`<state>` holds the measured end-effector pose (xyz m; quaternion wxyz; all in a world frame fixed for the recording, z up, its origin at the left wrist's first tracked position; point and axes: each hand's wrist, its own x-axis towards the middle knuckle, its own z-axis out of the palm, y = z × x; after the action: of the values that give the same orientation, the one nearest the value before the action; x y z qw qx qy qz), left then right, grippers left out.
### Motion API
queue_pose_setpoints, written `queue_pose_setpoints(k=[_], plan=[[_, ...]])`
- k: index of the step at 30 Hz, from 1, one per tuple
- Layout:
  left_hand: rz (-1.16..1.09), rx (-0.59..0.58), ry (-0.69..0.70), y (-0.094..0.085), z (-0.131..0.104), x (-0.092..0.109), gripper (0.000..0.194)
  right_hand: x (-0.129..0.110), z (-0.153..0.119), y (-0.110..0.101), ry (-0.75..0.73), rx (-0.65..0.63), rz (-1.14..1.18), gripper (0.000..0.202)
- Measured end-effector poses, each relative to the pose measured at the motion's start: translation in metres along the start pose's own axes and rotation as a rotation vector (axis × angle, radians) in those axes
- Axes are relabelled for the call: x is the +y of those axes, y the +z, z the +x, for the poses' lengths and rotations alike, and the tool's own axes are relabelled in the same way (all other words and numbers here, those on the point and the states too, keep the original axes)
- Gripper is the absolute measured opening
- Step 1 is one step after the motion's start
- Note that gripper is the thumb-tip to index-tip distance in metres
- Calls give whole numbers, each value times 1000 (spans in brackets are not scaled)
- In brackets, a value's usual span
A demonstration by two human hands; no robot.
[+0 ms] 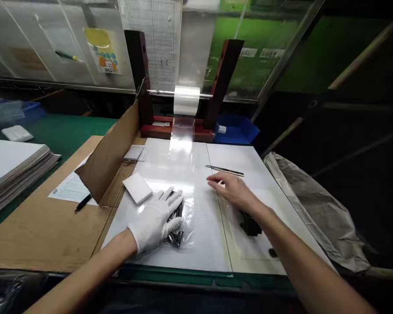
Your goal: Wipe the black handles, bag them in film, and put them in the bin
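Observation:
My left hand (153, 220), in a white glove, lies with its fingers stretched out over several dark, shiny pieces (176, 237) under clear plastic on the white board. The glove covers part of them, so their kind is unclear. A small white pad (137, 188) lies just beyond that hand. My bare right hand (232, 187) hovers over the board with thumb and forefinger drawn close in a pinch; whatever is between them, if anything, cannot be made out. Just beyond it lies a thin, dark pointed tool (224, 170). Clear film (182, 135) runs down from a roll (186, 100) onto the board.
Dark red posts (227, 65) hold the roll's rod. An upright cardboard flap (114, 152) borders the left side, beside a black pen (83, 203) and a stack of sheets (16, 170). A blue tray (236, 130) stands behind; a black object (250, 224) sits beneath my right forearm.

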<state>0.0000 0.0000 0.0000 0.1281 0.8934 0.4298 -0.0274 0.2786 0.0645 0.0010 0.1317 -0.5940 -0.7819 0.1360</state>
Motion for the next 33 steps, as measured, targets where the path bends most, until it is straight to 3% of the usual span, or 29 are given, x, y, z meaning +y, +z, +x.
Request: queue_pose_setpoints(k=[6, 10, 13, 16, 20, 23, 27, 30, 33], plan=[[-20, -4, -23, -1, 5, -1, 63, 60, 61, -7, 109, 14, -131, 35], [-50, 29, -12, -4, 7, 1, 61, 73, 77, 2, 120, 0, -172, 26], [-105, 78, 9, -8, 6, 1, 62, 74, 73, 2, 116, 28, -166, 23], [-208, 195, -24, -21, 6, -9, 64, 67, 61, -9, 105, 75, -131, 21], [-280, 426, -173, -48, 29, -48, 68, 30, 59, -27, -45, 117, -67, 18], [-298, 382, -172, -58, 65, -82, 80, -14, 80, -23, -196, 53, -58, 17], [-315, 280, -137, -49, 109, -109, 86, -59, 123, 8, -246, -15, -113, 16], [-317, 214, -97, -34, 124, -123, 77, -62, 138, 29, -238, -42, -130, 16], [-317, 176, -83, -20, 126, -137, 59, -32, 129, 28, -210, -53, -122, 19]])
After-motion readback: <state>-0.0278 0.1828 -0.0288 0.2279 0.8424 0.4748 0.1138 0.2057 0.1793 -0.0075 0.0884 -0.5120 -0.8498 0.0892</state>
